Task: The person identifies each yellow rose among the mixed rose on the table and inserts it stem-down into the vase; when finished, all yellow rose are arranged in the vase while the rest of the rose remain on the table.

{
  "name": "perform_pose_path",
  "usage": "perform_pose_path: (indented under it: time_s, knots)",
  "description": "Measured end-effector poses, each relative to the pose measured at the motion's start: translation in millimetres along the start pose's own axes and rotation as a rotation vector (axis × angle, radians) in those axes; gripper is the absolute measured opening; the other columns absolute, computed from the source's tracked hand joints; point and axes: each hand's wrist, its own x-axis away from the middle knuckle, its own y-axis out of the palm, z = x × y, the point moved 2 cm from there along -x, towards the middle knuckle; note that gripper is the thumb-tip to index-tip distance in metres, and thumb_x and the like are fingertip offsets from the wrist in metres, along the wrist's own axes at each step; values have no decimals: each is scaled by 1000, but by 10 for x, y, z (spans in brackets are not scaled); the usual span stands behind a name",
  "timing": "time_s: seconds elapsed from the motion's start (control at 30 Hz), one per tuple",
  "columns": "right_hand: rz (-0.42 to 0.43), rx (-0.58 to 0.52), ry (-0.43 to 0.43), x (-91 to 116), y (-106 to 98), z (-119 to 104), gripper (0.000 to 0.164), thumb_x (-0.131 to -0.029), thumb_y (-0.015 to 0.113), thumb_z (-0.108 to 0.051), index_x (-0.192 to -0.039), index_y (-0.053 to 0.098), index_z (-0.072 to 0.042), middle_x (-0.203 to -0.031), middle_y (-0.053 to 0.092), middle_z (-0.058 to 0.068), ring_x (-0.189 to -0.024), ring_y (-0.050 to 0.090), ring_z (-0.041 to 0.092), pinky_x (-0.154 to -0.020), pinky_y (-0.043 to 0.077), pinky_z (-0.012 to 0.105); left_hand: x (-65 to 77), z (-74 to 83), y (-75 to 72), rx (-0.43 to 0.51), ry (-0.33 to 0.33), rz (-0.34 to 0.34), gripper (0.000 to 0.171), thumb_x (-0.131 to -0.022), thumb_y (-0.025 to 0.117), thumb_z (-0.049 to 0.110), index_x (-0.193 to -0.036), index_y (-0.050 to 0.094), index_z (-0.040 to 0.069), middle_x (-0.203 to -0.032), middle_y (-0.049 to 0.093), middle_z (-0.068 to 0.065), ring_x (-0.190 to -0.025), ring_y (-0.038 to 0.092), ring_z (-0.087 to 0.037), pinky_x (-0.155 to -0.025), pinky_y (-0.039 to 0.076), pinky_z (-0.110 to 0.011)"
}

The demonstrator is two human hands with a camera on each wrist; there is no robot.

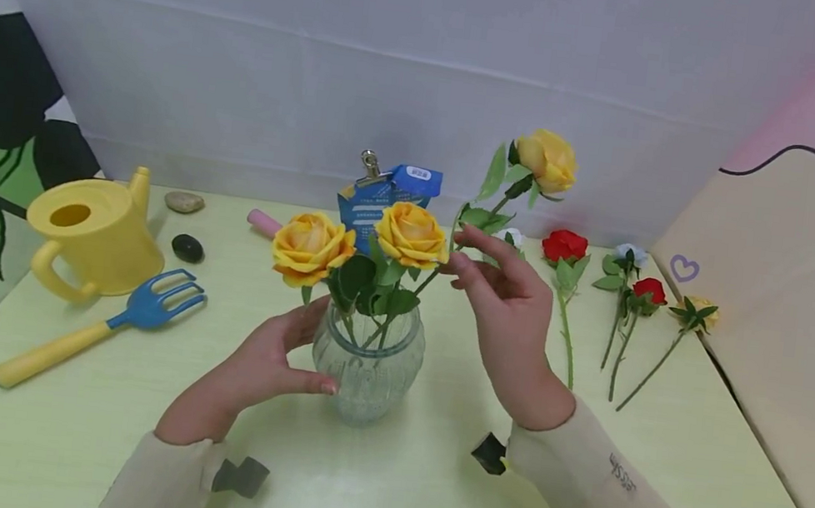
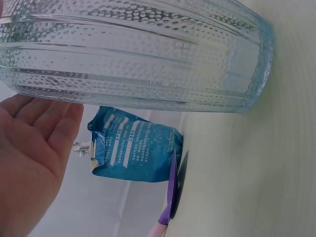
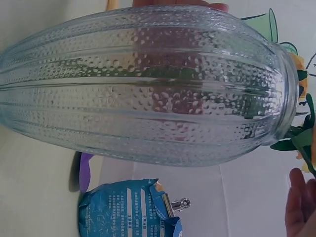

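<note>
A ribbed clear glass vase (image 1: 365,387) stands upright on the table. My left hand (image 1: 274,360) holds it from the left, thumb on the near side and fingers around the far side. Two yellow roses, one on the left (image 1: 312,247) and one in the middle (image 1: 413,236), rise from its mouth with green leaves. A third yellow rose (image 1: 548,163) stands taller and leans right. My right hand (image 1: 513,325) pinches its stem between thumb and fingers, just above and right of the rim. The stem's lower part runs down toward the vase mouth.
Behind the vase stands a blue bag (image 2: 140,148) with a metal clip, beside a purple tool with a pink handle (image 1: 263,222). On the left are a yellow watering can (image 1: 103,240), a blue fork (image 1: 152,305) and two stones. Several loose flowers, including a red rose (image 1: 564,245), lie right.
</note>
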Motion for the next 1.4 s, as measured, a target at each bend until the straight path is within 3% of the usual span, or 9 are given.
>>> perform_pose_path:
  time_s: [0.17, 0.33, 0.47, 0.67, 0.9, 0.97, 1.17, 1.27, 1.4]
  knots:
    - [-94, 62, 5, 65, 52, 6, 15, -80, 63, 10, -91, 70, 2, -89, 69, 8, -82, 64, 19, -77, 53, 33, 8, 2, -5, -4, 6, -1, 97, -71, 81, 27, -142, 25, -6, -141, 37, -22, -126, 38, -38, -101, 33, -52]
    - [-202, 149, -20, 195, 68, 35, 13, -76, 67, 11, -87, 71, 6, -87, 69, 11, -90, 62, 19, -81, 50, 36, 8, 1, -6, -10, 17, 1, 96, -70, 81, 25, -141, 25, -8, -140, 38, -24, -125, 39, -39, -101, 34, -52]
    - [-159, 129, 101, 268, 30, 42, 14, -78, 68, 7, -92, 72, 3, -103, 65, 9, -107, 54, 21, -93, 44, 40, 3, -2, -1, -4, 6, -2, 96, -70, 81, 24, -141, 25, -8, -139, 38, -24, -125, 39, -39, -101, 33, -52]
    - [-60, -39, 124, 240, 32, 5, 39, -81, 63, 9, -87, 75, -27, -105, 57, 5, -113, 43, 27, -93, 43, 36, -5, 9, -1, -10, -10, -6, 97, -70, 81, 26, -142, 25, -7, -140, 37, -23, -125, 40, -39, -102, 33, -51]
    - [-110, -90, 222, 206, 140, 75, 46, -81, 60, 13, -80, 74, -31, -89, 69, -8, -100, 59, 19, -87, 49, 35, 10, 19, -10, -14, -32, -6, 97, -70, 81, 25, -142, 24, -6, -141, 37, -23, -125, 39, -39, -102, 32, -51]
    - [-106, -71, 226, 220, 158, 100, 43, -79, 60, 15, -78, 75, -25, -86, 69, -10, -96, 61, 16, -87, 49, 36, 13, 24, -9, -4, -42, -5, 96, -70, 81, 24, -142, 25, -5, -140, 38, -22, -124, 40, -39, -101, 33, -52]
    - [-117, 24, 197, 233, 180, 121, 9, -78, 63, 14, -86, 65, 16, -86, 68, -13, -98, 57, 15, -91, 46, 36, 5, 29, -13, -2, -30, 2, 91, -69, 82, 21, -141, 31, -3, -136, 44, -20, -122, 43, -39, -100, 34, -53]
    - [-163, 36, 189, 223, 159, 117, 10, -78, 63, 13, -87, 65, 15, -88, 68, -13, -100, 58, 16, -92, 45, 38, 3, 20, -16, -10, -14, 5, 88, -70, 82, 18, -139, 33, -3, -135, 45, -20, -121, 44, -38, -100, 34, -53]
    - [-215, -15, 178, 203, 26, 119, 23, -79, 64, 11, -87, 75, -8, -96, 68, -7, -110, 53, 22, -99, 39, 42, 9, 13, -15, -19, -16, 5, 87, -70, 81, 19, -139, 33, -4, -135, 45, -21, -121, 44, -39, -100, 34, -53]
